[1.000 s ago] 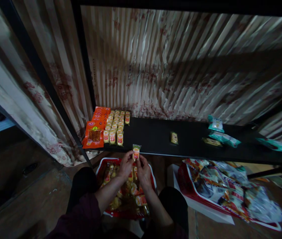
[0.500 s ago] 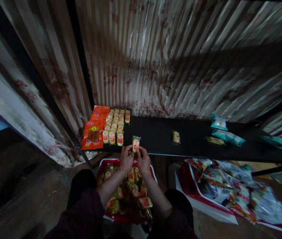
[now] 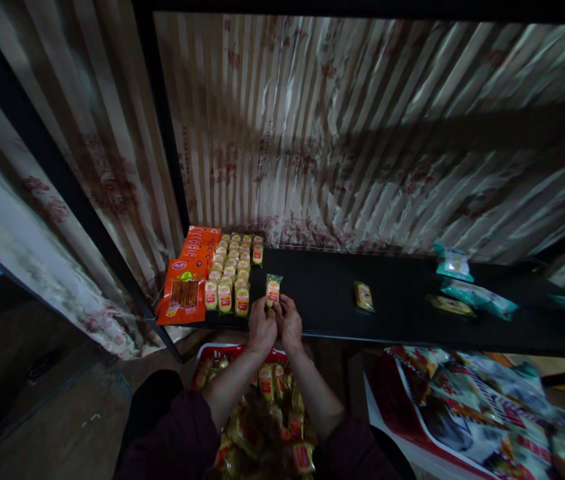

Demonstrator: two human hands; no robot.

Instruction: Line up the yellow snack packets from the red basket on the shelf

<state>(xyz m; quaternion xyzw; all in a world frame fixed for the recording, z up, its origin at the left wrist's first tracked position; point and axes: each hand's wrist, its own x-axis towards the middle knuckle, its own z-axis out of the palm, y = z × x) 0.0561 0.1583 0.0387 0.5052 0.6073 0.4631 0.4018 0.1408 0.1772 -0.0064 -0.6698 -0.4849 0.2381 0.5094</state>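
Just below the centre of the frame, the wrapped snack (image 3: 273, 289) has its long axis nearly vertical in the picture, crimped end up, printed face toward the camera. Left hand (image 3: 263, 330) and right hand (image 3: 291, 323) share the grip, fingers pinching its lower end. Behind it, the black shelf (image 3: 312, 287) stretches right toward a lone pack (image 3: 363, 296); standing packs (image 3: 232, 267) are near on the left. The snack looks pale yellow with an orange-red label.

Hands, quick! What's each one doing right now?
Left hand: closed, holding the small yellow packet near its bottom.
Right hand: closed, holding the same packet.
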